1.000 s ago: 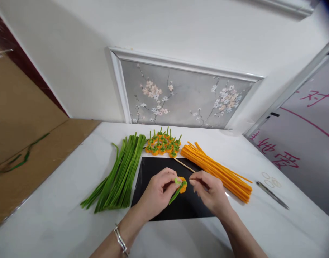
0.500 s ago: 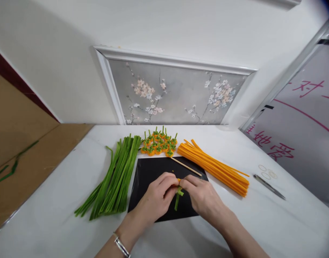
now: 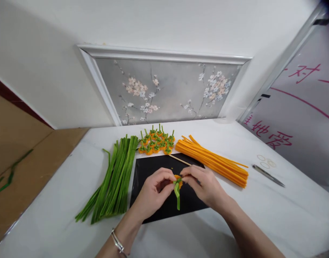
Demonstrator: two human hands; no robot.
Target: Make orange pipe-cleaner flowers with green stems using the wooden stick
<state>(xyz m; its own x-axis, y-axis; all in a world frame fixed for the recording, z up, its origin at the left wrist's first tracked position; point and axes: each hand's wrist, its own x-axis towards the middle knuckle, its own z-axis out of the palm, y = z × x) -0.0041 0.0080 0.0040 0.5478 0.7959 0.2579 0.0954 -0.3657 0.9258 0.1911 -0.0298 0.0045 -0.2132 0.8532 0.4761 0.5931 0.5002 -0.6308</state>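
Over the black mat (image 3: 145,179), a small orange piece with green strips (image 3: 177,193) is pinched between both hands. My left hand (image 3: 156,190) grips its left side with thumb and forefinger. My right hand (image 3: 203,184) has its fingertips closed on the right side, near the green at the top. One green end hangs down below the fingers. Behind the mat stands a cluster of small orange pieces with green tops and stems (image 3: 156,141). A thin wooden stick (image 3: 180,159) lies on the mat's back part, its right end hidden behind my right hand.
Green fuzzy stems (image 3: 116,179) lie in a bundle on the left of the white table (image 3: 54,215). Orange stems (image 3: 213,161) lie at the right, with tweezers (image 3: 268,175) and thin rings (image 3: 265,165) further right. Brown cardboard (image 3: 22,165) is at far left.
The orange piece now shows more between my fingers, with the green strip hanging below it. My right hand has moved slightly up and right. The camera view has shifted a little.
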